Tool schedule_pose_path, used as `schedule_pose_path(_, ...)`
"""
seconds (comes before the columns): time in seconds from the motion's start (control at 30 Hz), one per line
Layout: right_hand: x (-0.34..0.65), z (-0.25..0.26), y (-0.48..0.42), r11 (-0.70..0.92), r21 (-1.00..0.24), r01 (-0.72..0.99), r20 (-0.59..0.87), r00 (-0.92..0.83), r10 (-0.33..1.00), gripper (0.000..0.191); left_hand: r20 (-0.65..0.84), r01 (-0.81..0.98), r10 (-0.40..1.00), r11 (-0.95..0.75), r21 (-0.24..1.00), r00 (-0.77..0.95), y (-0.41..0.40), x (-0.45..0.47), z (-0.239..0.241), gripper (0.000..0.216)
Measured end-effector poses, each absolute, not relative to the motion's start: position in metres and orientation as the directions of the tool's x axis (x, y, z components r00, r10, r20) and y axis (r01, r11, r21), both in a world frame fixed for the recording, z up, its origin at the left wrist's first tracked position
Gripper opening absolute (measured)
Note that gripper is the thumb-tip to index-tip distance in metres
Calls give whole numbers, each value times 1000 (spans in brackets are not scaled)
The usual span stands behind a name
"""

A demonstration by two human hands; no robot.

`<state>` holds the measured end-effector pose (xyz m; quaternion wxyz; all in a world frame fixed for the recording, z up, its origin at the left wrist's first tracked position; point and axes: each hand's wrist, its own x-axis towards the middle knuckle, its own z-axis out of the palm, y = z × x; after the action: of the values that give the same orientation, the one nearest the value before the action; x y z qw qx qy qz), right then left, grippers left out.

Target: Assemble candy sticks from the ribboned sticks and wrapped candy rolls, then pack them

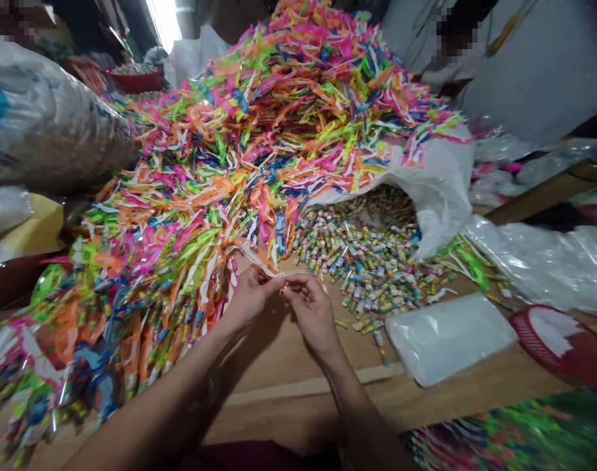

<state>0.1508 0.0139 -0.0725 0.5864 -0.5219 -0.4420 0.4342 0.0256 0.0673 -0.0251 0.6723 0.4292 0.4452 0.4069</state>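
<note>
My left hand [252, 297] is closed in a pinch on a thin orange and white plastic piece [259, 259]. Its far end points up and left, towards the heap. My right hand [312, 313] meets it fingertip to fingertip at the near end of the piece. Its fingers are pinched together too, and whatever lies between them is hidden. Just right of my hands spread many small patterned cylinders [357, 261], spilling from a white sack [448, 186]. To the left lie plastic pieces with such cylinders at their ends [170, 327].
A tall heap of bright plastic pieces [308, 85] rises behind the wooden surface [278, 373]. A stack of clear plastic bags [450, 337] and a red basket [563, 340] are at right. A large filled bag [53, 118] stands left.
</note>
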Motion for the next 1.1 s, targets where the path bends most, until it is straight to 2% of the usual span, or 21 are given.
schedule_pose_path(0.07,151,-69,10,70,-996,-55,60,163,985,20,-272,-54,910,303,952,314,67,13,-11,44)
schedule_pose_path(0.13,160,-63,6,64,-998,8,65,100,993,19,-260,73,907,250,965,330,69,-9,9,41)
schedule_pose_path(0.23,193,-58,2,97,-973,211,121,101,988,13,-169,301,968,107,947,187,79,-62,48,40)
schedule_pose_path(0.27,207,-59,2,118,-946,301,160,120,980,14,-112,414,990,65,908,90,82,-81,61,45)
schedule_pose_path(0.33,237,-67,4,162,-846,509,257,121,959,19,153,648,978,-23,761,-145,88,-110,82,63)
schedule_pose_path(0.4,260,-80,8,188,-708,680,310,61,949,23,386,748,883,-62,661,-268,92,-118,91,65)
schedule_pose_path(0.43,266,-87,11,203,-647,735,319,19,948,25,429,738,857,-88,669,-287,92,-112,89,58)
schedule_pose_path(0.5,271,-100,16,239,-556,797,328,-54,943,29,354,650,912,-142,747,-208,94,-85,71,36)
schedule_pose_path(0.53,270,-106,18,258,-526,811,331,-84,940,31,266,610,959,-156,777,-95,95,-66,56,26)
schedule_pose_path(0.6,265,-114,20,291,-490,822,341,-127,931,31,20,698,981,-150,701,191,100,-27,17,18)
schedule_pose_path(0.67,259,-117,19,314,-475,822,350,-151,925,30,-142,777,947,-145,612,288,106,5,-21,27)
schedule_pose_path(0.73,255,-118,17,327,-465,823,357,-164,920,27,-198,800,937,-122,587,288,112,24,-51,30)
schedule_pose_path(0.87,244,-112,8,293,-462,837,342,-137,930,17,-213,709,965,43,704,152,117,33,-74,23)
schedule_pose_path(0.93,233,-105,4,249,-521,816,327,-79,942,15,-259,640,959,127,758,116,116,30,-73,28)
schedule_pose_path(1.03,212,-93,1,204,-671,713,320,31,947,17,-336,541,928,203,816,159,106,25,-67,27)
schedule_pose_path(1.1,198,-86,1,201,-746,634,325,83,942,21,-374,334,901,290,897,220,97,25,-62,25)
